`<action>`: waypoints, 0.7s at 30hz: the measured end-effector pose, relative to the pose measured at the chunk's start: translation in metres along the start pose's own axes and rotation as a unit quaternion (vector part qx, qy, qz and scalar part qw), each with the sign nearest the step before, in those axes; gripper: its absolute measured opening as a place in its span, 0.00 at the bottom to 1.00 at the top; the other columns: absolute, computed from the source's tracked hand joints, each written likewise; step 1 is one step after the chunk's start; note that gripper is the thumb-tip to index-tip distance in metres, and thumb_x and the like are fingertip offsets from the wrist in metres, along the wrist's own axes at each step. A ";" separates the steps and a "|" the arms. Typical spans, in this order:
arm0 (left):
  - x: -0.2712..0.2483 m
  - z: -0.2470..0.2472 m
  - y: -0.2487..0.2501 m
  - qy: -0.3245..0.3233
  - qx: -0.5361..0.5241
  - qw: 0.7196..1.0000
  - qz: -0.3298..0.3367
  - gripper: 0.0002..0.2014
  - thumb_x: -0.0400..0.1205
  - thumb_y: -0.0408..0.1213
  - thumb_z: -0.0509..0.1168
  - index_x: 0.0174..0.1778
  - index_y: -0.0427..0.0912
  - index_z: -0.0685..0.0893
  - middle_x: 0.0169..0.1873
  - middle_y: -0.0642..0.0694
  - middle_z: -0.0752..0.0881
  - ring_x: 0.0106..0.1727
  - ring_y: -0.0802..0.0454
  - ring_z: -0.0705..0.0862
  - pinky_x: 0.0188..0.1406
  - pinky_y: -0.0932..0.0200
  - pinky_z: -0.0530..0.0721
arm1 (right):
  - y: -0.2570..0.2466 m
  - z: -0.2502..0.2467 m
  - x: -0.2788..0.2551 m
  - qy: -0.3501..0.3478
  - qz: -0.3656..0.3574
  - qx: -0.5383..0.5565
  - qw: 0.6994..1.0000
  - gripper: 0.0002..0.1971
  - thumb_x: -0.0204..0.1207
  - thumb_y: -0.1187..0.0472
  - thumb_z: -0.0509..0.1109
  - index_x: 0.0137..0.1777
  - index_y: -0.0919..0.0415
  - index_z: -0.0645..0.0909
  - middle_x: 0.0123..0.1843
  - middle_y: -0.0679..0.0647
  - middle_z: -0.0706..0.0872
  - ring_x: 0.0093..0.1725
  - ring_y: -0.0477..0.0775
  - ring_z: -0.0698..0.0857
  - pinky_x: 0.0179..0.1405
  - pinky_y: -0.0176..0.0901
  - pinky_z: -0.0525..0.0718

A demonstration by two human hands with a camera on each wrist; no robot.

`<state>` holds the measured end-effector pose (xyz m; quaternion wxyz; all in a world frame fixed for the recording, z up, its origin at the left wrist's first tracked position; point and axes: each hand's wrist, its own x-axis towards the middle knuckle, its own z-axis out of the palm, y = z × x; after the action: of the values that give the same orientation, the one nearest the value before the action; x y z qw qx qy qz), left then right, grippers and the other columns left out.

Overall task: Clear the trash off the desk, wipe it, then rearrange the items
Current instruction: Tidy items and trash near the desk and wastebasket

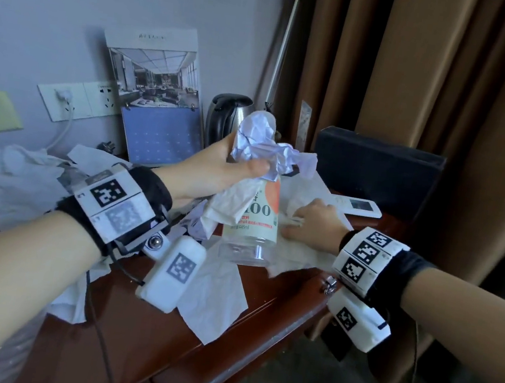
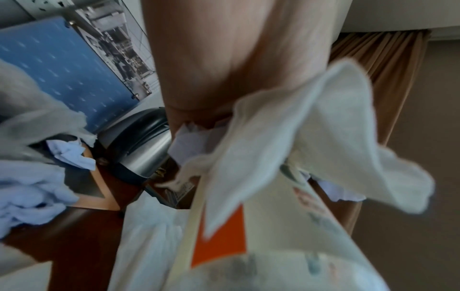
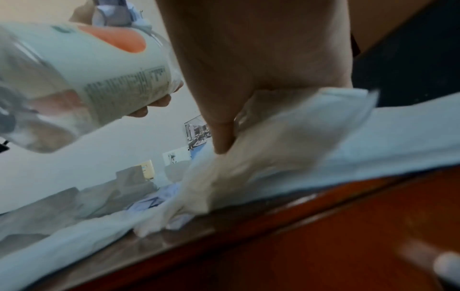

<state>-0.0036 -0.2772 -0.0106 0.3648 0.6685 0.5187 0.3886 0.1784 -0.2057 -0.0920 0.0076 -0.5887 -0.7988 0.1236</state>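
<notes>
My left hand [image 1: 231,169] is raised over the desk [image 1: 135,336] and grips a clear plastic bottle [image 1: 257,221] with a cream and orange label, neck up. The same hand holds a crumpled white paper [image 1: 261,141] and a limp tissue [image 1: 233,201]. In the left wrist view the tissue [image 2: 311,137] drapes from the left hand [image 2: 236,69] over the bottle [image 2: 273,236]. My right hand [image 1: 314,225] lies on the desk to the bottle's right and pinches a spread white tissue [image 1: 300,255]. The right wrist view shows this tissue [image 3: 273,147] bunched between thumb and fingers of the right hand [image 3: 261,59].
A steel kettle [image 1: 226,114], a standing calendar [image 1: 159,105] and a black box [image 1: 375,172] line the back. A white remote [image 1: 358,205] lies by the box. Several crumpled tissues [image 1: 15,179] cover the left side; one flat tissue [image 1: 214,302] lies near the front edge. Brown curtains hang right.
</notes>
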 end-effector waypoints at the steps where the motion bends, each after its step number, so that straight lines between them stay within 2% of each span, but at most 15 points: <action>1: -0.002 -0.003 -0.002 0.003 0.004 1.000 0.000 0.19 0.73 0.49 0.67 0.60 0.62 0.73 0.57 0.60 0.84 0.57 0.65 0.83 0.58 0.65 0.80 | -0.002 0.006 -0.004 -0.018 0.006 0.012 1.000 0.25 0.77 0.37 0.59 0.64 0.54 0.79 0.68 0.61 0.70 0.68 0.66 0.69 0.68 0.50 0.67; 2: -0.004 -0.005 -0.003 0.007 0.005 1.000 -0.002 0.20 0.71 0.51 0.67 0.59 0.62 0.73 0.57 0.59 0.84 0.57 0.64 0.83 0.59 0.63 0.80 | -0.003 0.011 -0.008 -0.029 0.011 0.033 0.999 0.30 0.77 0.35 0.58 0.70 0.54 0.74 0.71 0.61 0.68 0.70 0.66 0.66 0.69 0.51 0.66; 4: -0.008 -0.011 -0.008 0.020 0.006 1.000 -0.015 0.21 0.69 0.53 0.68 0.58 0.62 0.74 0.57 0.59 0.84 0.58 0.63 0.83 0.60 0.62 0.80 | -0.009 0.021 -0.014 -0.039 0.022 0.085 0.995 0.34 0.76 0.32 0.57 0.75 0.54 0.69 0.74 0.60 0.64 0.74 0.65 0.62 0.72 0.53 0.64; 6: -0.011 -0.017 -0.014 0.025 0.011 0.999 -0.027 0.18 0.76 0.50 0.69 0.60 0.60 0.73 0.56 0.60 0.83 0.56 0.66 0.83 0.55 0.68 0.80 | -0.017 0.027 -0.019 -0.044 0.025 0.117 0.992 0.39 0.74 0.30 0.57 0.79 0.54 0.61 0.77 0.58 0.61 0.76 0.64 0.59 0.73 0.53 0.62; 8: -0.013 -0.023 -0.020 0.029 0.019 0.999 -0.035 0.19 0.80 0.46 0.66 0.66 0.56 0.71 0.57 0.61 0.82 0.55 0.69 0.81 0.49 0.74 0.79 | -0.024 0.035 -0.020 -0.041 0.025 0.104 0.993 0.42 0.73 0.29 0.57 0.81 0.52 0.55 0.78 0.56 0.59 0.77 0.63 0.57 0.73 0.54 0.60; 10: -0.016 -0.028 -0.025 0.034 0.029 0.998 -0.042 0.21 0.81 0.43 0.64 0.70 0.53 0.70 0.56 0.62 0.82 0.54 0.71 0.80 0.48 0.76 0.78 | -0.028 0.044 -0.021 -0.016 0.022 0.085 0.996 0.41 0.71 0.28 0.59 0.80 0.48 0.56 0.77 0.53 0.60 0.76 0.61 0.58 0.70 0.53 0.60; 12: -0.019 -0.031 -0.031 0.038 0.028 0.998 -0.046 0.21 0.80 0.43 0.64 0.69 0.55 0.70 0.55 0.63 0.82 0.54 0.70 0.81 0.50 0.73 0.78 | -0.026 0.051 -0.020 0.004 0.017 0.059 0.998 0.41 0.69 0.28 0.61 0.79 0.46 0.58 0.76 0.52 0.60 0.75 0.60 0.58 0.70 0.54 0.60; 15: -0.023 -0.034 -0.037 0.042 0.029 0.997 -0.053 0.28 0.71 0.51 0.66 0.69 0.55 0.71 0.57 0.62 0.82 0.58 0.67 0.81 0.57 0.67 0.77 | -0.019 0.051 -0.016 0.005 0.008 0.043 0.999 0.40 0.70 0.27 0.60 0.78 0.44 0.57 0.76 0.54 0.59 0.75 0.60 0.59 0.73 0.57 0.58; 17: -0.024 -0.037 -0.042 0.040 0.024 0.997 -0.056 0.32 0.68 0.52 0.67 0.70 0.53 0.71 0.59 0.59 0.83 0.61 0.62 0.81 0.61 0.64 0.77 | -0.014 0.048 -0.012 0.007 0.010 0.043 0.999 0.39 0.71 0.28 0.60 0.78 0.46 0.59 0.76 0.56 0.60 0.75 0.61 0.60 0.72 0.57 0.60; 19: -0.024 -0.041 -0.047 0.036 0.021 0.997 -0.061 0.33 0.71 0.53 0.71 0.72 0.51 0.71 0.62 0.56 0.83 0.63 0.59 0.81 0.64 0.60 0.77 | -0.012 0.049 -0.008 0.014 0.007 0.043 0.999 0.39 0.71 0.28 0.59 0.77 0.48 0.60 0.75 0.57 0.63 0.73 0.62 0.63 0.71 0.57 0.62; 21: -0.025 -0.044 -0.050 0.036 0.020 0.997 -0.060 0.33 0.72 0.54 0.72 0.72 0.52 0.71 0.62 0.56 0.83 0.63 0.60 0.81 0.64 0.60 0.77 | -0.012 0.051 -0.005 0.021 0.008 0.048 0.999 0.38 0.72 0.29 0.59 0.76 0.50 0.61 0.74 0.58 0.65 0.72 0.63 0.64 0.70 0.59 0.64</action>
<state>-0.0673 -0.2880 -0.0401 0.3552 0.6290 0.5784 0.3790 0.1610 -0.2232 -0.1384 0.0514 -0.5965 -0.7868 0.1498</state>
